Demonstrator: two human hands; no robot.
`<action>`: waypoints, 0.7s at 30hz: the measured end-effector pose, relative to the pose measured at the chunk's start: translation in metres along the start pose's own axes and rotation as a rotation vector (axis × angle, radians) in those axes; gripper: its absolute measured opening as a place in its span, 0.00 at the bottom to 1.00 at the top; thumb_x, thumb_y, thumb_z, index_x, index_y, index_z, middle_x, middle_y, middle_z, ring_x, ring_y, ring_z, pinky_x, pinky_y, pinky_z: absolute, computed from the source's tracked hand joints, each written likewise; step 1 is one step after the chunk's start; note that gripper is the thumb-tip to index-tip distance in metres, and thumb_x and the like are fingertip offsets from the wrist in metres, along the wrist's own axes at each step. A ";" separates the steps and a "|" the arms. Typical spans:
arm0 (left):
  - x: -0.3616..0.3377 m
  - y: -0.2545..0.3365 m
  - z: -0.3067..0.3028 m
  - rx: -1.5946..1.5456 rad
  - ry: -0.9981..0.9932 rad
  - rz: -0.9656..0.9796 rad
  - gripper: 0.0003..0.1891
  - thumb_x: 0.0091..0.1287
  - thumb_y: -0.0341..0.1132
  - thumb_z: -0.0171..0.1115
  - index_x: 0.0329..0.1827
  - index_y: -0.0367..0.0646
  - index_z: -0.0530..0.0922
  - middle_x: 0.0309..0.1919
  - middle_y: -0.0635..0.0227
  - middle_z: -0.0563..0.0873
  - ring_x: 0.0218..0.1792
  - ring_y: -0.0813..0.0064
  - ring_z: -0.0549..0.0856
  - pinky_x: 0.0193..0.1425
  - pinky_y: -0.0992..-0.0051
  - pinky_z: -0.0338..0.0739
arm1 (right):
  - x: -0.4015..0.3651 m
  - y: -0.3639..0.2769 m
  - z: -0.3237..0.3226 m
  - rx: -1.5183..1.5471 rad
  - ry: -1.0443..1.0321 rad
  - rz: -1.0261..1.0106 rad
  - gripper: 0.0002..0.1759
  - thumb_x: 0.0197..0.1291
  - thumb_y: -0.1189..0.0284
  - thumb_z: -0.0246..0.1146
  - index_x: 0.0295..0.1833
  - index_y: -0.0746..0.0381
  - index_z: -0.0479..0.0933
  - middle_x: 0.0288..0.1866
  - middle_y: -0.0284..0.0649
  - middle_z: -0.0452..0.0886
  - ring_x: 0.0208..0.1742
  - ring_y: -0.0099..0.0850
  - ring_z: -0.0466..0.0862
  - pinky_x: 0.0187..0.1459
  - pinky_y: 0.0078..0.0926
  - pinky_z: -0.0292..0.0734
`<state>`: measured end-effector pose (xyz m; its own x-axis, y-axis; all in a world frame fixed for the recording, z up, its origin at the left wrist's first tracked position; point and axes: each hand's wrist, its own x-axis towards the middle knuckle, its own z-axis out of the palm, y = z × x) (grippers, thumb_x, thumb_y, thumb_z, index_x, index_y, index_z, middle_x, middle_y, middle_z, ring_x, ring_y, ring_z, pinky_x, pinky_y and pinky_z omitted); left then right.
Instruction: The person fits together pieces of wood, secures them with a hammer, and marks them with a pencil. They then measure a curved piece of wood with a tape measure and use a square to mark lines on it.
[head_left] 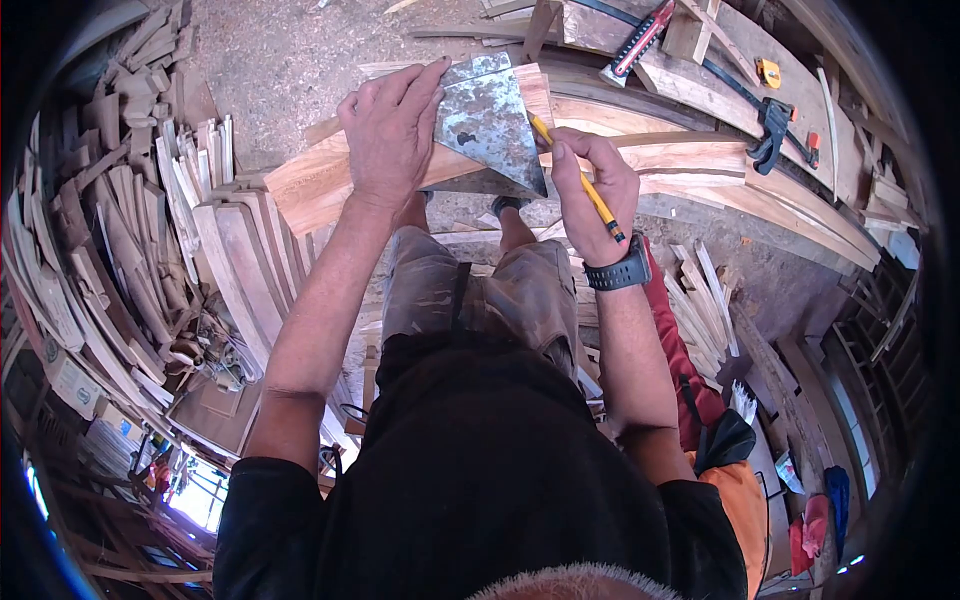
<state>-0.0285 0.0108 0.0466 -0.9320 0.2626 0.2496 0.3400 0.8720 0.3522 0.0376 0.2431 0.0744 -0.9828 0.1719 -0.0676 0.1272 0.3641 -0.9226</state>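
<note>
A worn metal plate [488,115] with straight edges and a small dark hole lies across pale wooden boards [318,178]. My left hand [392,125] presses on the plate's left side, fingers spread over its edge and the wood. In my right hand [597,190] is a yellow pencil [598,205], its tip against the plate's right edge where the wood begins. A dark watch is on my right wrist. Curved boards [680,155] run off to the right, past my right hand.
Stacks of curved wood pieces [235,265] fill the left side. At the upper right are a red-and-black handled tool [640,42], a black clamp [775,132] and a yellow tape measure [768,72]. An orange cloth [738,505] hangs at the lower right.
</note>
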 end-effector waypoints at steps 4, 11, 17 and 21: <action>0.001 0.000 -0.002 -0.005 -0.005 -0.003 0.18 0.78 0.39 0.62 0.69 0.61 0.83 0.55 0.75 0.87 0.55 0.70 0.81 0.66 0.65 0.65 | -0.001 0.002 0.000 0.005 0.000 -0.017 0.08 0.68 0.71 0.67 0.47 0.65 0.86 0.45 0.45 0.91 0.50 0.40 0.88 0.57 0.35 0.80; 0.001 0.000 -0.002 -0.011 -0.009 -0.015 0.18 0.79 0.39 0.61 0.69 0.62 0.83 0.55 0.75 0.87 0.55 0.71 0.81 0.66 0.65 0.65 | 0.005 0.012 0.008 0.125 0.021 0.042 0.10 0.69 0.70 0.67 0.48 0.65 0.86 0.46 0.48 0.90 0.50 0.36 0.89 0.55 0.34 0.81; 0.001 -0.001 -0.001 -0.023 -0.005 -0.009 0.18 0.79 0.40 0.60 0.70 0.62 0.82 0.54 0.74 0.87 0.54 0.70 0.81 0.66 0.65 0.64 | 0.022 0.007 0.016 0.179 0.035 0.060 0.12 0.73 0.69 0.65 0.51 0.66 0.86 0.47 0.45 0.91 0.47 0.33 0.89 0.53 0.32 0.82; 0.004 -0.003 -0.003 -0.071 -0.024 -0.036 0.17 0.79 0.40 0.60 0.69 0.61 0.82 0.53 0.74 0.87 0.53 0.69 0.81 0.65 0.65 0.64 | -0.003 0.018 0.016 0.294 0.144 0.088 0.14 0.75 0.68 0.64 0.56 0.66 0.85 0.53 0.45 0.90 0.55 0.32 0.87 0.59 0.30 0.80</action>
<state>-0.0330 0.0085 0.0493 -0.9464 0.2422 0.2139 0.3133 0.8499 0.4238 0.0402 0.2343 0.0517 -0.9379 0.3265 -0.1168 0.1458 0.0658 -0.9871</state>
